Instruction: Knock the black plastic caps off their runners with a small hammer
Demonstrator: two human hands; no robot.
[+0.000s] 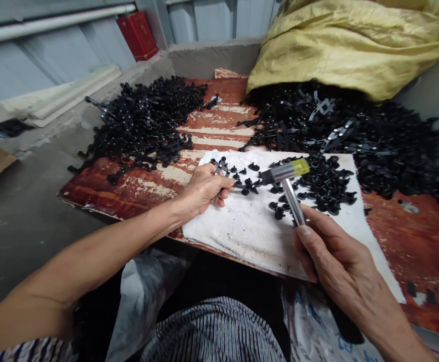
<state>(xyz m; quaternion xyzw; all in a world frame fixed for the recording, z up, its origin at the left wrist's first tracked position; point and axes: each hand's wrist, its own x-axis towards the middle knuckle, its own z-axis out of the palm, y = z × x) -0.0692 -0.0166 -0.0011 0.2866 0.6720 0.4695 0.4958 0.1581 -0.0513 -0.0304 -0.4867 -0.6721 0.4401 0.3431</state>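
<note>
My left hand [204, 190] is closed on a black plastic strip of parts [230, 176], holding it flat on a white cloth [249, 231]. My right hand [336, 256] grips the metal handle of a small hammer [285, 173] with a black face and a yellow face. The hammer head hovers just right of the strip, over loose black caps [325, 183] scattered on the cloth.
The cloth lies on a worn red board [136, 188]. A heap of black frames [144, 118] sits at the back left; a larger black pile [388, 148] spills from a yellow sack [347, 42] at the back right. Grey floor lies left, plastic bags at my lap.
</note>
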